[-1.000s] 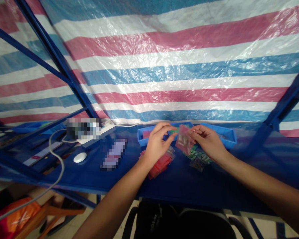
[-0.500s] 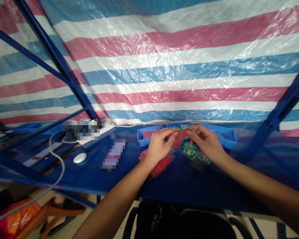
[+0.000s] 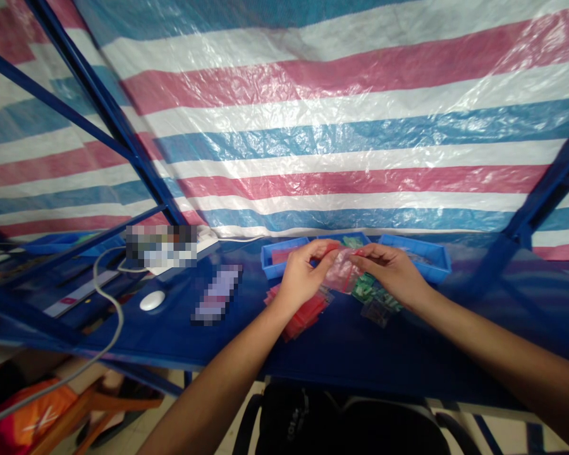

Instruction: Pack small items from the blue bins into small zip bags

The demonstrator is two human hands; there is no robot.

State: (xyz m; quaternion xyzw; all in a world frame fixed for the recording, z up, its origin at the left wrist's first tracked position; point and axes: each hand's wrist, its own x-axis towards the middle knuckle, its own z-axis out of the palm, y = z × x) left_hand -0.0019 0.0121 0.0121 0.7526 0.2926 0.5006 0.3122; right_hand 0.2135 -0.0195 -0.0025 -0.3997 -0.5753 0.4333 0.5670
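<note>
Between my two hands is a small clear plastic bag with a reddish tint, held up above the blue table. My left hand pinches its left upper edge, and my right hand pinches its right upper edge. Under my left wrist lies a pile of flat red plastic bags. Green pieces, some seemingly in clear bags, lie below my right hand, partly hidden by it. Whether the held bag contains anything is too blurred to tell.
Behind my hands stand blue bins: a left one, a middle one, and a right one. To the left are a white mouse, a blurred-out phone-like object and a grey cable. A person's legs show lower left.
The bag in my hands was folded and deep red; now it hangs spread out, clearer and paler. My right hand has shifted slightly down, and both hands still hold it.
</note>
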